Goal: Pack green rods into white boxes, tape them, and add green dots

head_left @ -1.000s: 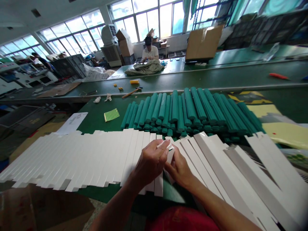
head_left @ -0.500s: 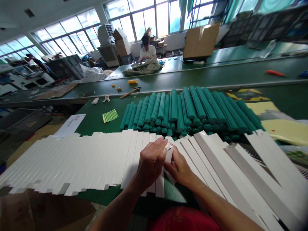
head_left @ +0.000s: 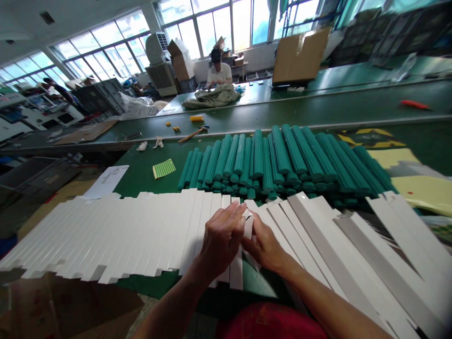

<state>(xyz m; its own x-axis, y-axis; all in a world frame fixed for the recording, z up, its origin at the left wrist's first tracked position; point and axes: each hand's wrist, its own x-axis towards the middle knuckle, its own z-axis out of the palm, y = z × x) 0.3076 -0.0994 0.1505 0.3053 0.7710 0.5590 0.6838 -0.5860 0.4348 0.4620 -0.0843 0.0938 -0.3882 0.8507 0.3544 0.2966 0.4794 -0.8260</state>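
Between my hands is a long, narrow white cardboard box [head_left: 248,226], its end facing up near my fingertips. My left hand [head_left: 225,233] is closed against the box's left side and top end, fingers bent over it. Wrapped round its right side is my right hand [head_left: 263,242], thumb toward me. Flat white boxes [head_left: 134,230] lie side by side in a row to the left of my hands. More long white boxes [head_left: 318,245] fan out on the right. Behind my hands, green ribbed rolls [head_left: 257,155] are piled up.
A green-dotted sticker sheet [head_left: 164,168] and a paper sheet [head_left: 107,182] lie at the left. A hammer [head_left: 192,135] and a yellow roll [head_left: 196,118] are farther back. A person [head_left: 219,73] sits across the tables near a large carton [head_left: 300,56]. An orange-red tool [head_left: 415,104] lies far right.
The view has shifted slightly, so the background sits a little differently. My hands keep nearly the same grip on the white box.
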